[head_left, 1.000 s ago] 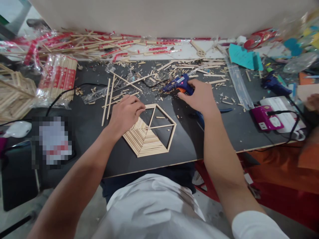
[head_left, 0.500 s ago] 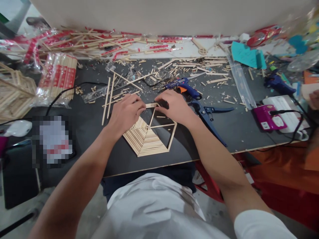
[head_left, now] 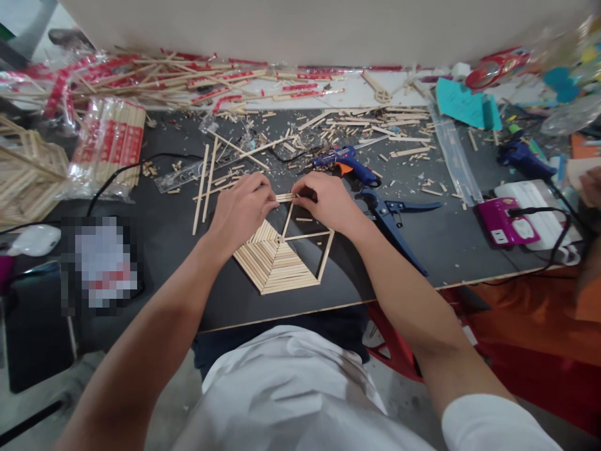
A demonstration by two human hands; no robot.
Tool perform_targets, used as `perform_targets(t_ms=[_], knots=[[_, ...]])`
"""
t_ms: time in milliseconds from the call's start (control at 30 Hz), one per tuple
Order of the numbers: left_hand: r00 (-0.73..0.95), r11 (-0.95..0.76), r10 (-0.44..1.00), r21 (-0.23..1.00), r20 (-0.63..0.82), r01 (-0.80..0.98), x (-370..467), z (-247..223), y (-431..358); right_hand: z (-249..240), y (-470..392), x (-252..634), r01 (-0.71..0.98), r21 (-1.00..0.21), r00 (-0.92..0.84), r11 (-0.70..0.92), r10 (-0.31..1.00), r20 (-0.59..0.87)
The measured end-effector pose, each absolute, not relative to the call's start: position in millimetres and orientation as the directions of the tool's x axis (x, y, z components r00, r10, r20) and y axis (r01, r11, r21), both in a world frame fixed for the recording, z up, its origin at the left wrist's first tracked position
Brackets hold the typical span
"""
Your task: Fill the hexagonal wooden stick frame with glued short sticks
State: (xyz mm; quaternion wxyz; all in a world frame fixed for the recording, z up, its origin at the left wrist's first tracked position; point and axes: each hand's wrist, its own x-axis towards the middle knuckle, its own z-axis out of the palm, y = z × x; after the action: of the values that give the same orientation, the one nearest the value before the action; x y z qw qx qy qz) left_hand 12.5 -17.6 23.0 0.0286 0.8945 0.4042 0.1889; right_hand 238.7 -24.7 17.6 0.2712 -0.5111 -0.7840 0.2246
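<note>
A six-sided panel of wooden sticks (head_left: 292,269) lies flat on the dark table. Its left and near sections are filled with close rows of sticks, while the right ones are bare outline with spokes. Along the far edge, my left hand (head_left: 244,208) has its fingers closed at the left end of a short wooden stick (head_left: 284,198). My right hand (head_left: 326,195) pinches the other end, by the far corner of the panel. Fingertips partly cover the stick. Behind my right hand lies a blue glue gun (head_left: 350,164) with an orange trigger.
Blue-handled cutters (head_left: 389,216) lie right of my right hand. Stick offcuts (head_left: 370,122) litter the far side. At left are packed chopsticks (head_left: 107,141), a stick-built piece (head_left: 30,172) and a phone (head_left: 37,326). A purple power adapter (head_left: 507,222) sits at right, near another person's hand (head_left: 592,186).
My left hand has slid slightly to the right along the far edge, and the panel has shifted a touch the same way. My right hand stays almost in place.
</note>
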Motion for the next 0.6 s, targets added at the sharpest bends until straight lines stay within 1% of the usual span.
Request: perform_targets(t_ms=[167, 333, 600], knots=[[0.64, -0.683, 0.724, 0.14, 0.256, 0.717, 17.5, 29.0, -19.9, 13.8, -23.7, 239.4, 0.653, -0.648, -0.321, 0.393, 0.918, 0.233], [0.653, -0.679, 0.727, 0.08, 0.212, 0.73, 21.1, 36.4, -23.7, 13.5, -23.6, 239.3, 0.652, -0.649, -0.319, 0.393, 0.918, 0.236], [0.652, -0.674, 0.731, 0.063, 0.199, 0.736, 20.9, 37.5, -24.6, 13.7, -24.0, 238.8, 0.652, -0.652, -0.315, 0.387, 0.92, 0.232]])
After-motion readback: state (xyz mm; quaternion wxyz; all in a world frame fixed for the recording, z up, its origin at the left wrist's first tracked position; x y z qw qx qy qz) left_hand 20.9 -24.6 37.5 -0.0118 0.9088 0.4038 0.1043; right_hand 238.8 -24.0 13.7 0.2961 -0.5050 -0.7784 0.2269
